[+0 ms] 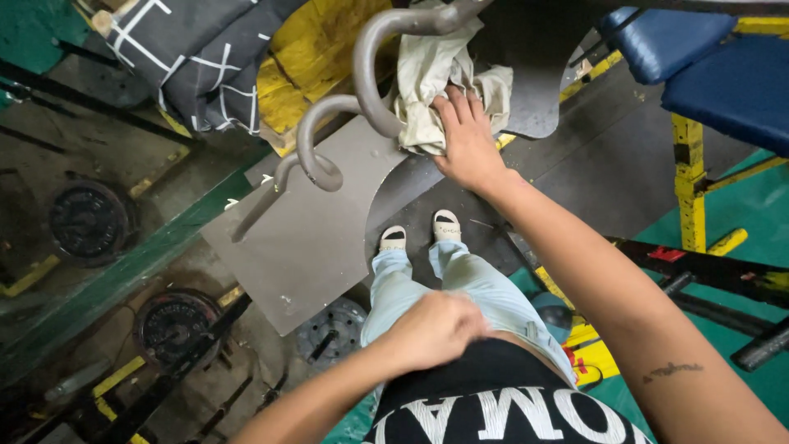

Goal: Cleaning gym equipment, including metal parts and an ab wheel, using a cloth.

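Note:
My right hand [468, 144] presses flat on a crumpled beige cloth [431, 78] that lies against a grey metal machine frame. Just left of the cloth is a curved grey steel handle bar [370, 70], with a second curved bar [316, 140] below it. A flat grey metal plate [304, 238] spreads under them. My left hand [431, 329] is closed in a loose fist against my waist and holds nothing. My feet in pale slippers [419, 230] stand below on a dark floor mat.
A blue padded bench [723, 62] on a yellow frame [686, 177] stands at the upper right. Black weight plates [86, 220] lie on the floor at left, and another weight plate [173, 325] lies near my left arm. A dark checked bag [197, 53] rests at the top left.

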